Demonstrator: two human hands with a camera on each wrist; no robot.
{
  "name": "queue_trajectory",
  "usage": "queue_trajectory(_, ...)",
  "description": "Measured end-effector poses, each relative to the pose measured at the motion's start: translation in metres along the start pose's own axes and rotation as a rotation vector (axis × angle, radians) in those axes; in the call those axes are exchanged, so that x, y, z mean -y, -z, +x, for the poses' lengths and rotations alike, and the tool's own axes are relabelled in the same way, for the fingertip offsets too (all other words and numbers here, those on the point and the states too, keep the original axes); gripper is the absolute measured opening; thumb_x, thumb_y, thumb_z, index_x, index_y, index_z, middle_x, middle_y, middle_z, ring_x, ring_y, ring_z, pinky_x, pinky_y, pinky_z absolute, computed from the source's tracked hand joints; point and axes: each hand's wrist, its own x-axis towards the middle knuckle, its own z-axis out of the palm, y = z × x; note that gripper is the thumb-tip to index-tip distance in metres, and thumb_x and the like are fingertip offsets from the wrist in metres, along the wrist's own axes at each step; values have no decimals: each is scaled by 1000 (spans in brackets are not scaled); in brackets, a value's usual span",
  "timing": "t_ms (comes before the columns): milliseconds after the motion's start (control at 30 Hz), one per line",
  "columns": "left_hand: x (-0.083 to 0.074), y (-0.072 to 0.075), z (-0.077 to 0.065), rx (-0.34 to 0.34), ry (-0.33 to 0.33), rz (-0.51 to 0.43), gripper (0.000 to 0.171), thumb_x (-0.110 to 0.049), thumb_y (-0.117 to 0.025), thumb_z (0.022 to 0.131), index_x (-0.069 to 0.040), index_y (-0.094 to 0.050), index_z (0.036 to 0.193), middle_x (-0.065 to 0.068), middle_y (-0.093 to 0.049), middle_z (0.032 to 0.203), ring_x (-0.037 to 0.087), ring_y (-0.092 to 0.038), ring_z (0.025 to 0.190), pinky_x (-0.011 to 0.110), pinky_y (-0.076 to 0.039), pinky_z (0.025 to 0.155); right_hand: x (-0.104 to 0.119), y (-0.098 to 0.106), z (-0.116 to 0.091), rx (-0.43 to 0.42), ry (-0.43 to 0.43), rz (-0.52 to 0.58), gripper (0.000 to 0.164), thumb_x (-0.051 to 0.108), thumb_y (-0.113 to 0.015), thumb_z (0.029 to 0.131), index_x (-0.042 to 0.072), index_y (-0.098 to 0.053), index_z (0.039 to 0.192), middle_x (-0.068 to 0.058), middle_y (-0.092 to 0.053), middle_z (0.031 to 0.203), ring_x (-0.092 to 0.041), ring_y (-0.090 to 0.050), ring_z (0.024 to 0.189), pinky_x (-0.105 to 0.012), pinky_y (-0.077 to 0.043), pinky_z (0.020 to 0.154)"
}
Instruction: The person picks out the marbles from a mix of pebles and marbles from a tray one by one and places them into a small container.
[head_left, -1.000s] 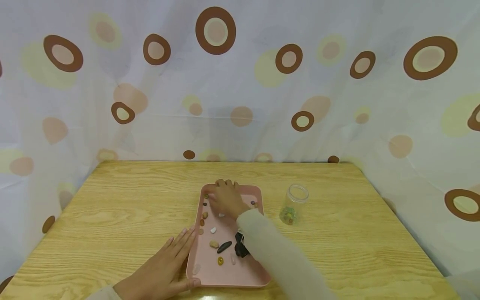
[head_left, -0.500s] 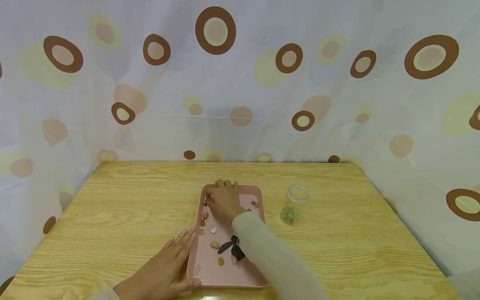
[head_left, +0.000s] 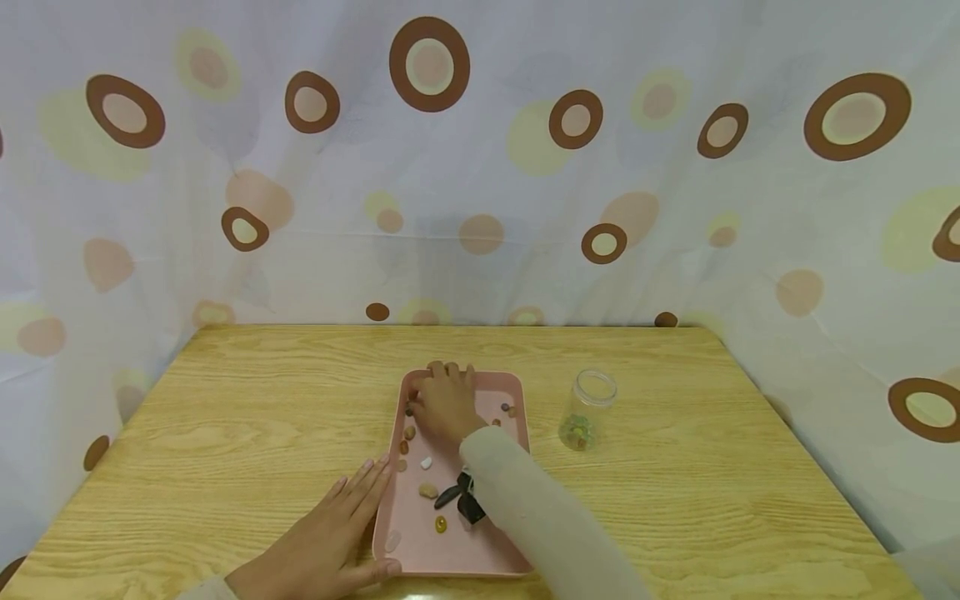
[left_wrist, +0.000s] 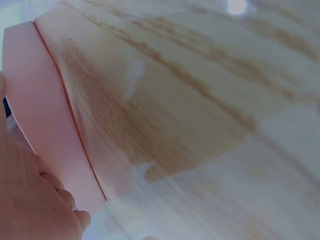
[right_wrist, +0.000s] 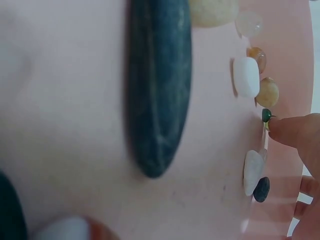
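Observation:
The pink tray (head_left: pixel 450 550) lies on the table with several small polished stones scattered inside. My left hand (head_left: pixel 318 529) rests along its left wall with straight fingers, the thumb at the near left corner. Deep in the far left corner works my right hand (head_left: pixel 446 407), some fingers hooked over the far rim. In the right wrist view one of its fingertips (right_wrist: pixel 280 130) is right at a dark green stone (right_wrist: pixel 266 115) and a yellow bit beside it; I cannot tell if it pinches either. A long dark stone (right_wrist: pixel 160 90) fills the foreground there.
A clear open jar (head_left: pixel 588 408) with green and yellow stones at its bottom stands right of the tray. A white stone (head_left: pixel 426 462), a tan stone (head_left: pixel 428 491) and an amber one (head_left: pixel 441 524) lie in the tray. A patterned curtain (head_left: pixel 480 167) hangs behind.
My right hand has shifted slightly nearer within the far left corner, its forearm drawing a little left over the long dark stone. The left hand and jar stay in place.

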Motion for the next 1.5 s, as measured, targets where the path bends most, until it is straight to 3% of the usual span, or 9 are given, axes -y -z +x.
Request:
queue_trajectory(533,-1,2,0,22,10,-11,95,-63,-53,88,-3,-19,152,16,-26,156,33,-24,143,57,-31,107,3,3,1,14,-21,-23,19,43,-61,93,29,-71,100,-4,-50,138,-29,-43,128,-57,-25,108)
queue_trajectory(867,0,1,0,27,29,-29,95,-64,-53,88,-5,-18,153,13,-24,157,30,-22,144,52,-26,112,-7,14,2,41,53,38,14,33,-61,95,25,-72,99,-9,-51,137,-33,-45,128,-55,-33,107)
queue_trajectory(1033,-1,1,1,33,35,-35,95,-63,-54,88,-5,-18,153,13,-24,157,31,-22,144,55,-27,111,-13,31,-3,27,110,57,14,30,-62,94,21,-72,100,-13,-51,137,-35,-47,127,-50,-43,101)
queue_trajectory(1267,-2,0,0,32,42,-37,95,-64,-54,87,-5,-18,153,15,-24,157,32,-23,143,57,-28,109,-28,63,-20,5,135,72,16,29,-61,94,19,-71,103,-14,-48,140,-37,-44,128,-52,-44,97)
queue_trajectory(1500,0,0,1,27,37,-32,96,-64,-54,87,-6,-18,153,14,-23,157,30,-23,144,54,-26,111,-58,97,-48,-119,144,81,10,24,-68,91,18,-70,98,-16,-48,139,-41,-45,126,-55,-47,91)
